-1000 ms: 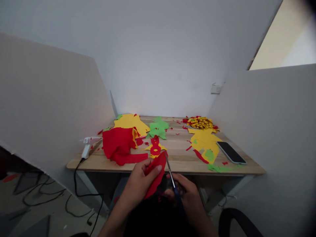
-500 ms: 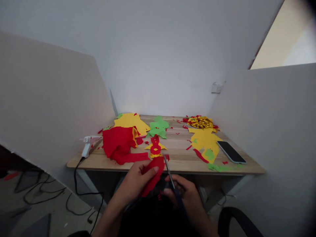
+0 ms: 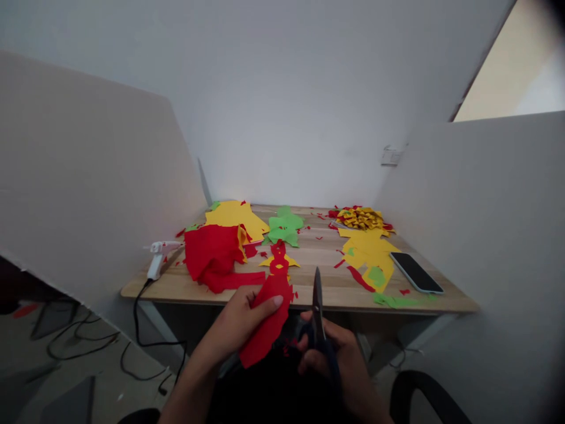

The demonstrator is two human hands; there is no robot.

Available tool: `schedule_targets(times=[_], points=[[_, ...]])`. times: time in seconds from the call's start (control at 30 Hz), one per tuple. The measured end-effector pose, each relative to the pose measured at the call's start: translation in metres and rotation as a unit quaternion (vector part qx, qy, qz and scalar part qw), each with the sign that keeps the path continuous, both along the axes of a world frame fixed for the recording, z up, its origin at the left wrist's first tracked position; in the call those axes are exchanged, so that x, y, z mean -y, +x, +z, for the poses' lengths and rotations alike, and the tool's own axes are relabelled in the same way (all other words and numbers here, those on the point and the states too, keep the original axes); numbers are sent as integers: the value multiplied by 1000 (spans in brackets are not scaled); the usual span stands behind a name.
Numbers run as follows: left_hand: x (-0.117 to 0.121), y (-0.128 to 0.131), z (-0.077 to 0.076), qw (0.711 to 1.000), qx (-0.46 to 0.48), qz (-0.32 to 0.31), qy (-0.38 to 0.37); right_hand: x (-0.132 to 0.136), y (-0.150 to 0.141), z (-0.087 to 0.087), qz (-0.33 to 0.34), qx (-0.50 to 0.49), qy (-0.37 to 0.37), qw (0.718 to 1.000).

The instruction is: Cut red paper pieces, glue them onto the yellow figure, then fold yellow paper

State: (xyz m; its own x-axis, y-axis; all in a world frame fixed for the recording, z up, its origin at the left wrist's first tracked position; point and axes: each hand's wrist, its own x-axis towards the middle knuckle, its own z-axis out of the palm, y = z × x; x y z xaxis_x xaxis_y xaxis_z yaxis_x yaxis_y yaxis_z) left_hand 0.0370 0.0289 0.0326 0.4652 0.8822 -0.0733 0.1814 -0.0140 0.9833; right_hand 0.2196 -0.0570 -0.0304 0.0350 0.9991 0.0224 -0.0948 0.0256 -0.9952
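Observation:
My left hand (image 3: 241,321) pinches a red felt-like piece (image 3: 269,321) with a ragged right edge, thumb on top, at the table's front edge. In my right hand (image 3: 333,347) is a pair of scissors (image 3: 318,300) with dark blue handles; the blades point up, together and apart from the red piece. Just beyond the red piece lies a red and yellow cut-out figure (image 3: 279,256) with pointed yellow sides, its lower end partly covered. Small red snippets (image 3: 295,294) sit beside the piece's edge.
On the left of the wooden table (image 3: 318,297) are a red cloth-like sheet (image 3: 212,253), yellow sheets (image 3: 233,218) and a white glue gun (image 3: 156,259). Green pieces (image 3: 285,227) lie mid-back. To the right are yellow scraps (image 3: 368,253), a ruffled yellow bundle (image 3: 359,218) and a phone (image 3: 417,272).
The scissors have moved right, away from the red piece, and their blades have come together. My left hand has shifted slightly left and turned the red piece. Small red snippets show near its edge.

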Motion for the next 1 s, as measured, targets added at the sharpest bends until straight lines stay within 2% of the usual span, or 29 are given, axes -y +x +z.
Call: schedule_targets(times=[0.17,0.27,0.37,0.47,0.57,0.7,0.87,1.0], points=[[2,0,2,999,37,16,-2,0,-4,-3,-17,25,37,999],[5,-2,2,998,61,3,-12,5,-4,4,-8,95,47,994],[7,-3,0,999,4,19,44,11,-4,11,15,151,33,988],[8,-3,-2,995,-52,-3,90,11,-5,11,25,145,43,988],[9,-1,-3,994,-53,-43,86,7,-6,6,7,136,53,989],[10,0,-2,995,-42,-50,71,5,-5,1,6,128,72,989],[10,-1,-2,995,-42,-27,88,5,-2,1,-10,186,97,978],[6,-1,-6,996,-13,41,74,3,-1,-2,-19,210,111,971]])
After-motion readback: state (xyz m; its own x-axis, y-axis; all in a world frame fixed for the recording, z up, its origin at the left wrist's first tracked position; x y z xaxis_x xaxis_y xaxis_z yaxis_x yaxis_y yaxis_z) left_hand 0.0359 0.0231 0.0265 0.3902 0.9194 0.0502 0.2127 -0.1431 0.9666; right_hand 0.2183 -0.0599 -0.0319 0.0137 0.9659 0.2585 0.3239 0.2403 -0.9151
